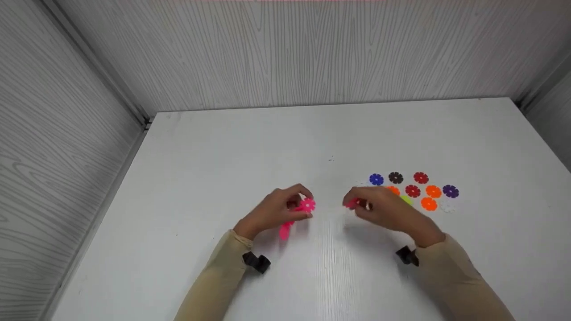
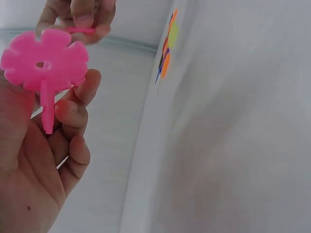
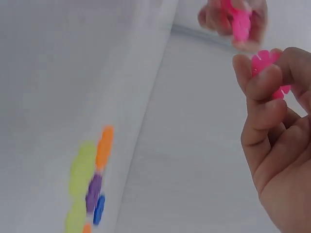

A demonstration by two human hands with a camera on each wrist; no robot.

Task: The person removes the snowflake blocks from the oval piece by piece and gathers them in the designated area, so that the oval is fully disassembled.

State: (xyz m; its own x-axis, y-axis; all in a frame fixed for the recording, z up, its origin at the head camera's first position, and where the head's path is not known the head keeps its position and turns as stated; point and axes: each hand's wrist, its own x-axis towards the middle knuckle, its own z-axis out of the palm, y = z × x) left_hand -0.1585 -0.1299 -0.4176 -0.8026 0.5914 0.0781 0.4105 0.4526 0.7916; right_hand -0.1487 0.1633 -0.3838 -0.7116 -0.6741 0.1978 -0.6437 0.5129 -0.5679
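Note:
My left hand (image 1: 279,207) grips several pink notched discs (image 2: 46,60) that are slotted together, one of them standing at an angle to another. In the head view one joined disc hangs below the palm and one faces out past the fingertips. Opposite it, my right hand (image 1: 383,207) pinches a single pink notched disc (image 3: 265,60) between thumb and fingers, partly hidden by them. A gap lies between the two hands, both raised over the white table (image 1: 200,156).
To the right, partly behind the right hand, several loose notched discs lie flat, among them blue (image 1: 376,179), black (image 1: 395,177), red (image 1: 420,177), orange (image 1: 429,204), purple (image 1: 450,191) and white (image 1: 448,205). Grey wood-grain panels (image 1: 285,58) stand around the table.

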